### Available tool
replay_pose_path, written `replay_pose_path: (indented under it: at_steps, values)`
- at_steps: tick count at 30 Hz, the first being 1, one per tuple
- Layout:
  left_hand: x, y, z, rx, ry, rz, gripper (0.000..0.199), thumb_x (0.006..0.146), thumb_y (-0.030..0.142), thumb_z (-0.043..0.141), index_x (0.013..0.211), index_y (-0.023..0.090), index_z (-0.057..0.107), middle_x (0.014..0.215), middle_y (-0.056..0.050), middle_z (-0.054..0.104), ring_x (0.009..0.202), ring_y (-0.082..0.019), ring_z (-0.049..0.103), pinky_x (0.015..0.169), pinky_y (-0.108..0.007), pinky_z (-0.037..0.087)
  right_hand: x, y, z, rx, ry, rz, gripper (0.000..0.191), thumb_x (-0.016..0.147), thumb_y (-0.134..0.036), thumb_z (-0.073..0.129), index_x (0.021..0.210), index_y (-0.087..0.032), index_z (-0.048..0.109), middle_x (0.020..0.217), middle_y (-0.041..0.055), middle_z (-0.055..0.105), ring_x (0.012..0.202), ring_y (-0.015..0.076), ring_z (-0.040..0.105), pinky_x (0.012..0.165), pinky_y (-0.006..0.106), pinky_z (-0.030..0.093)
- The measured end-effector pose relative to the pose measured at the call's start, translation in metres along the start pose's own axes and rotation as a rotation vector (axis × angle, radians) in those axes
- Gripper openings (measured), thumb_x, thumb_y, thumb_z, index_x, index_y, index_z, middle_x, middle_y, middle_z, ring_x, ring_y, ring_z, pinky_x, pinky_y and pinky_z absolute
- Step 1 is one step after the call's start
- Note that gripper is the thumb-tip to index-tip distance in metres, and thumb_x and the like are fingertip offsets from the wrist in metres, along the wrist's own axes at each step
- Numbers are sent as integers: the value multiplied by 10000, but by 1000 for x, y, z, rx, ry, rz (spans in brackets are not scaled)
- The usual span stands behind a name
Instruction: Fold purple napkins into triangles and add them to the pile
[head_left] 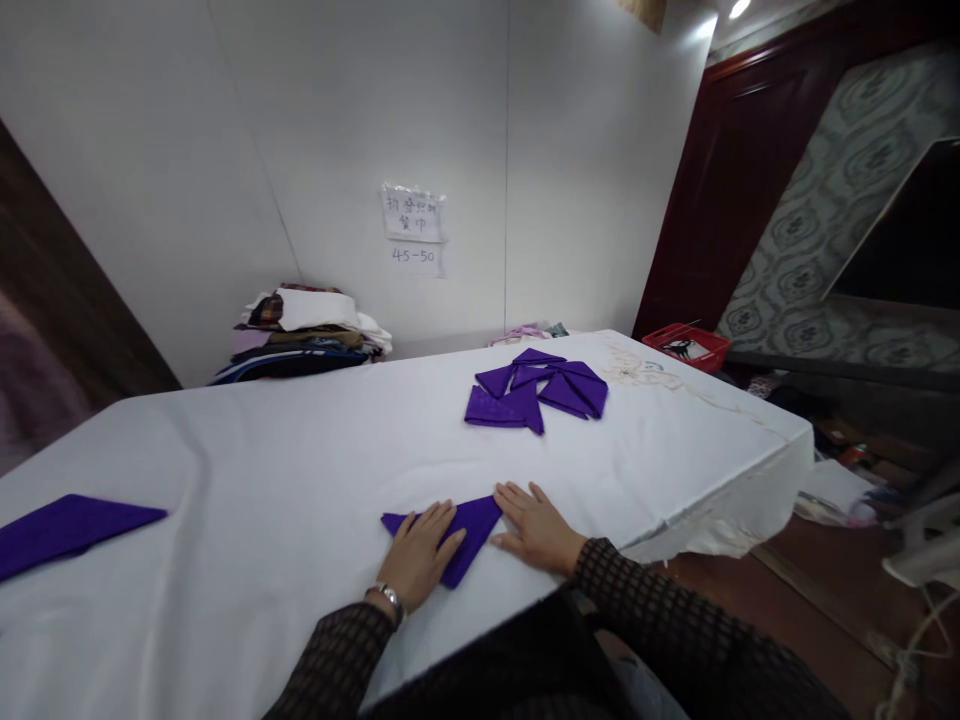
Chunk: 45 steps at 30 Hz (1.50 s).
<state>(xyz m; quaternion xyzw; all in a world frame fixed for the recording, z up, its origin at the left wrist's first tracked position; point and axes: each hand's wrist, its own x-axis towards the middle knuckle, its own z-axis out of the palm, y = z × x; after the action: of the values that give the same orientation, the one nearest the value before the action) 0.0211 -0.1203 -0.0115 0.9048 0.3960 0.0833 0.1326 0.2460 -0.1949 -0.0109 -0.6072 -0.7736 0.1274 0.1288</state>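
A purple cloth napkin (474,522), folded into a triangle, lies on the white-covered table (300,520) in front of me. My left hand (421,560) rests flat on its left part, fingers stretched out, hiding some of the cloth. At the napkin's upper right corner, the fingertips of my right hand (541,530) touch it, with the fingers spread. Farther back, several folded purple napkins (510,405) lie in a loose, overlapping group. Another purple napkin (67,530) sits at the left, partly cut off by the picture's edge.
A stack of folded clothes (307,335) stands behind the table against the white wall. Beyond the table's right end is a red basket (709,347). A paper sign (414,228) hangs on the wall. The table's right edge (720,500) has a draped cover.
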Motion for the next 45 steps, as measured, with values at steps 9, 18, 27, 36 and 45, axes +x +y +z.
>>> replay_pose_path:
  at_steps: [9, 18, 27, 36, 45]
  values:
    - [9, -17, -21, 81, 121, -140, 269, 887, 267, 438, 1007, 172, 659, 996, -86, 651, 944, -221, 571, 838, -343, 409, 2, 1, -6, 25, -7, -10, 586, 919, -515, 367, 1415, -203, 345, 1469, 113, 343, 1368, 270, 259, 1089, 541, 161]
    - [-3, -33, -21, -96, 102, -199, 181, 823, 239, 477, 824, 198, 653, 848, -44, 637, 864, -194, 582, 771, -301, 426, 9, 6, -10, 29, -4, -36, 450, 947, -451, 344, 1313, -233, 490, 1421, 110, 425, 1348, 271, 301, 1051, 560, 222]
    - [-25, -35, -21, -124, 164, -284, 218, 802, 203, 475, 892, 180, 671, 907, -60, 645, 917, -202, 582, 839, -313, 444, 5, 16, -1, -16, -10, -33, 495, 946, -451, 327, 1366, -210, 430, 1453, 90, 378, 1375, 259, 242, 1081, 538, 178]
    - [-45, -39, -31, -133, 353, -409, 250, 834, 192, 458, 991, 158, 650, 1004, -72, 645, 942, -198, 587, 886, -333, 455, 4, 21, 2, -33, -21, -66, 511, 944, -451, 310, 1387, -210, 395, 1467, 95, 351, 1375, 264, 242, 1078, 545, 173]
    - [-53, 19, 4, -5, 127, -22, 491, 900, 426, 446, 1294, 136, 482, 1406, -125, 444, 1319, -277, 349, 1094, -481, 242, 0, 17, -1, -122, 4, -82, 540, 926, -492, 316, 1355, -188, 437, 1460, 126, 354, 1368, 284, 260, 1062, 560, 213]
